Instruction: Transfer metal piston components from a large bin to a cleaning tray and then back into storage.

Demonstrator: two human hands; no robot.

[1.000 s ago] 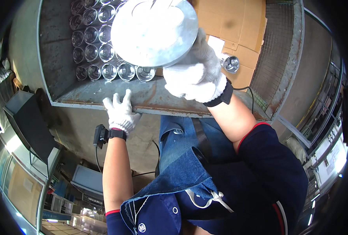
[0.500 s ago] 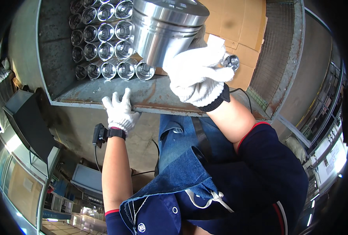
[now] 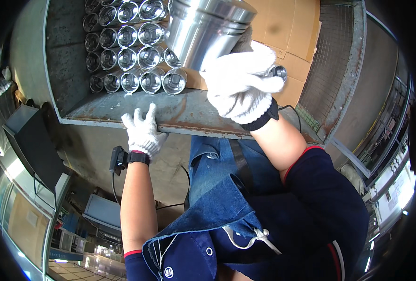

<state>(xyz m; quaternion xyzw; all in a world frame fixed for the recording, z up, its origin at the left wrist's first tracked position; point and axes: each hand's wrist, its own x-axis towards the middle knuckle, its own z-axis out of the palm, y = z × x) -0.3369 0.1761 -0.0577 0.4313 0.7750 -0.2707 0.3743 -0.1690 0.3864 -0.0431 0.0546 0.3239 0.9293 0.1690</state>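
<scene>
A large shiny metal piston (image 3: pixel 205 35) is held up over the bin in my white-gloved right hand (image 3: pixel 245 84), whose fingers are wrapped around its side. The crown of the piston tilts up and to the right, and its grooves show near that end. My left hand (image 3: pixel 144 131), also gloved, lies on the near rim of the grey metal bin (image 3: pixel 123 108) with its fingers spread and nothing in them. Rows of similar pistons (image 3: pixel 130 80) stand in the left part of the bin, with their hollow ends facing up.
Brown cardboard (image 3: pixel 287 28) lines the bin's middle and right. Wire mesh (image 3: pixel 327 61) runs along its right wall. A small metal part (image 3: pixel 278 73) shows beside my right hand. At left stands a dark panel-like box (image 3: pixel 37 145); a cable hangs from my left wrist device (image 3: pixel 119 160).
My right hand has shifted slightly right and away from me with the piston, uncovering more of the standing pistons. The left hand stays on the rim.
</scene>
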